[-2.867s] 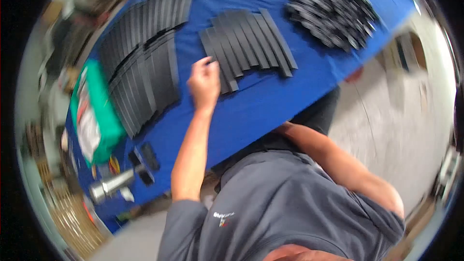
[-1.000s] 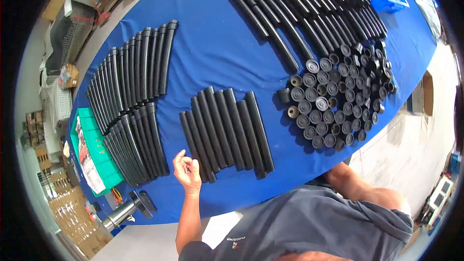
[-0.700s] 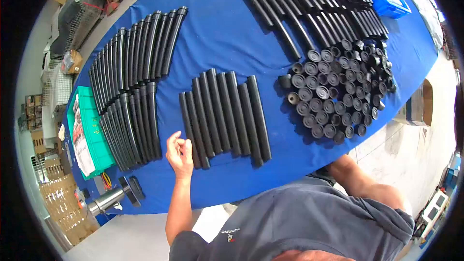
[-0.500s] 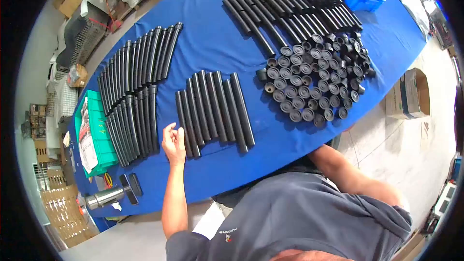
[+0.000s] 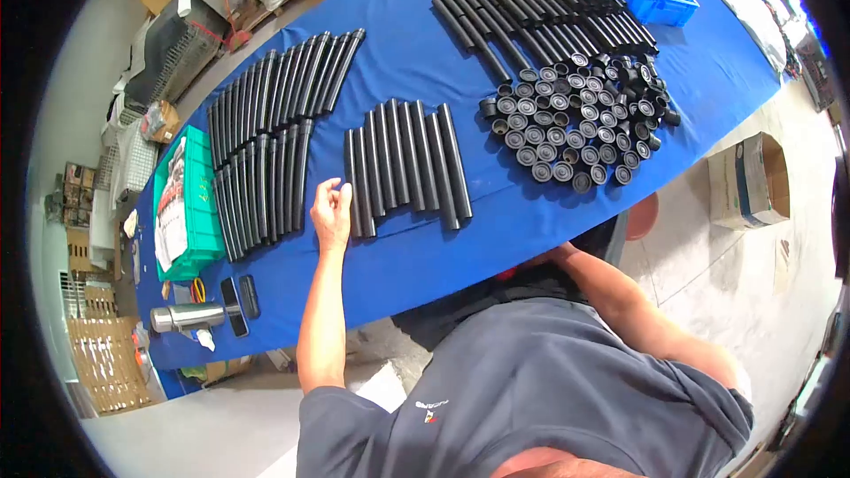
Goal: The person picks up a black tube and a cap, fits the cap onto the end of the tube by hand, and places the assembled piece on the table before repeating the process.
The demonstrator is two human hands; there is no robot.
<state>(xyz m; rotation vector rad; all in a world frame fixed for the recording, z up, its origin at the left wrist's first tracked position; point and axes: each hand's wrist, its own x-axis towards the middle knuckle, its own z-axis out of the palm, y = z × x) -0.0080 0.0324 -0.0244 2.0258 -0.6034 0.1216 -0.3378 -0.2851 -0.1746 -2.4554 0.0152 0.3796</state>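
Note:
My left hand [image 5: 331, 211] rests at the left edge of the middle row of black tubes [image 5: 407, 159] on the blue cloth. Its fingers are loosely bent, thumb apart, and nothing shows in them; the leftmost tube is right beside it. Below the table's near edge, my right hand [image 5: 553, 255] is by my lap, its fingers mostly hidden. To the left lie two stacked rows of black tubes with collared ends [image 5: 274, 88]. A pile of round black caps [image 5: 567, 124] spreads over the right side, with more black tubes [image 5: 531, 0] behind it.
At the left stands a green crate [image 5: 205, 221] with papers or cloth inside. Nearer are a steel flask [image 5: 186, 317], a phone [image 5: 235, 305] and a dark case [image 5: 250, 296]. A blue bin [image 5: 664, 4] sits at the far right; a cardboard box [image 5: 748, 181] is on the floor.
The camera view has shifted, so the table and its contents appear higher. My left hand stays beside the middle tubes. More of my right hand shows near the table edge.

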